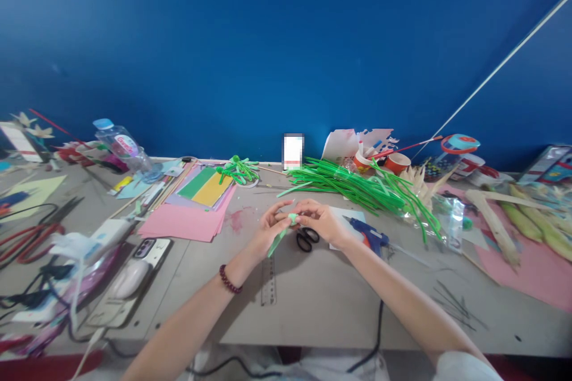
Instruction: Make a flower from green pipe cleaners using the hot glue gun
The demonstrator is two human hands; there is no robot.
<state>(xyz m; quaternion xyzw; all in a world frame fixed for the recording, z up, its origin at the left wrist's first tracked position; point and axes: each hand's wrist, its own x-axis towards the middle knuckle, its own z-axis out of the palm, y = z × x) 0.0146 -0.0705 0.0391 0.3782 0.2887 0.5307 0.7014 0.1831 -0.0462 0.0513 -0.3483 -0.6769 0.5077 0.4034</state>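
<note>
Above the middle of the table, my left hand [273, 227] pinches a light green pipe cleaner [277, 240], one end of which hangs down below the fingers. My right hand [319, 219] meets it from the other side, its fingertips closed on the bunched upper end of the same piece. Just under my right hand lie scissors [306, 239] with black handles. A clear ruler [269, 281] rests on the table below my left hand. To the right, a blue glue gun [374, 237] lies by a pale sheet of paper.
Green pipe cleaners [353, 184] lie in a big pile behind my right hand, with a smaller twisted bunch [241, 170] at centre left. Pink paper [185, 220], a phone [134, 280], a bottle [123, 144] and a power strip [96, 247] are left. Corn husks [496, 229] lie right.
</note>
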